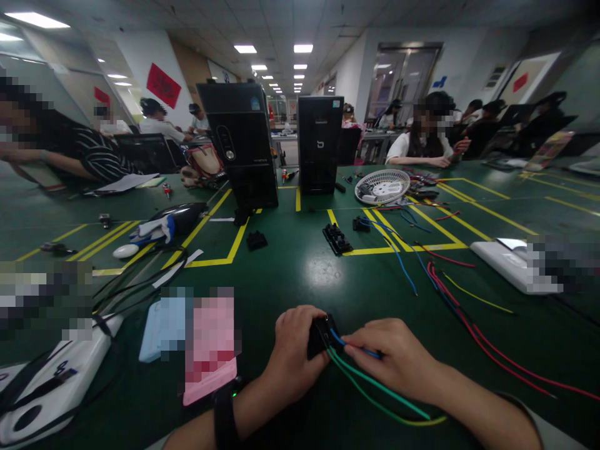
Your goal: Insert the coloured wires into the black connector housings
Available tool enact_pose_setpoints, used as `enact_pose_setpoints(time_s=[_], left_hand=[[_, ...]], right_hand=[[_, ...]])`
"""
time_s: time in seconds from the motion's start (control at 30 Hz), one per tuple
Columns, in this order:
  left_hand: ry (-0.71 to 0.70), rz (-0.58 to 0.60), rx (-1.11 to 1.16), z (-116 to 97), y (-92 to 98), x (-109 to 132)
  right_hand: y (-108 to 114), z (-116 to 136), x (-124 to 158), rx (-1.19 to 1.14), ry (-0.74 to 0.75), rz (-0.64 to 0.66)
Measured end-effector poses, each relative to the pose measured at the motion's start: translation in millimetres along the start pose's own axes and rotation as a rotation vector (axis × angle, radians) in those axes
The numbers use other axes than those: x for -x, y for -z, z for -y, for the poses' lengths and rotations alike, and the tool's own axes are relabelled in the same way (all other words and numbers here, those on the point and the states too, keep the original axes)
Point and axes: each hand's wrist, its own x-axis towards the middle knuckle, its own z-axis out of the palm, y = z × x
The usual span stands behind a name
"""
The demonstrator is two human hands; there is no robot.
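My left hand (pixel 298 340) is closed around a small black terminal block (pixel 319 337) just above the green table. Between the thumb and fingers of my right hand (pixel 394 356) is a blue wire (pixel 336 336), its far end at the block's right side. I cannot make out how deep that end sits. Two more wires, a green one (pixel 382 384) and a yellow-green one (pixel 375 409), run from the block's lower edge toward the right, under my right hand. Part of the block is hidden by my left fingers.
Black terminal pieces (pixel 336 239) and loose blue and red wires (pixel 497 353) lie ahead and right. Two black computer towers (pixel 321 147) stand behind, beside a white basket (pixel 360 190). Pink (pixel 210 381) and blue (pixel 152 331) items lie left. A person (pixel 422 147) sits across the table.
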Motion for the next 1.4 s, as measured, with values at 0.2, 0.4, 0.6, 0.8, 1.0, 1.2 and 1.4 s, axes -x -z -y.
enact_pose_setpoints(time_s=[0.2,0.4,0.6,0.8,1.0,1.2,1.4], left_hand=[[0.019,0.005,0.002,-0.6,0.7,0.4],[0.027,0.011,0.000,-1.1,1.5,-0.4],[0.023,0.015,0.008,-1.3,1.1,-0.3],[0.027,-0.001,0.008,-1.9,1.6,0.2],[0.012,-0.004,0.011,-1.0,0.7,0.1],[0.034,0.006,0.006,-0.8,0.9,-0.9],[0.027,-0.002,0.008,-1.6,1.4,-0.2]], right_hand=[[3.8,-1.0,1.1,0.077,0.042,0.041],[5.1,-6.1,1.7,0.036,-0.069,-0.132],[2.9,-3.1,1.4,0.110,0.097,-0.008],[6.6,-2.2,2.5,0.132,0.114,0.009],[2.3,-2.9,2.1,0.124,0.117,-0.131],[7.0,1.3,1.1,0.193,0.057,0.174],[8.8,3.3,1.8,0.090,-0.010,0.018]])
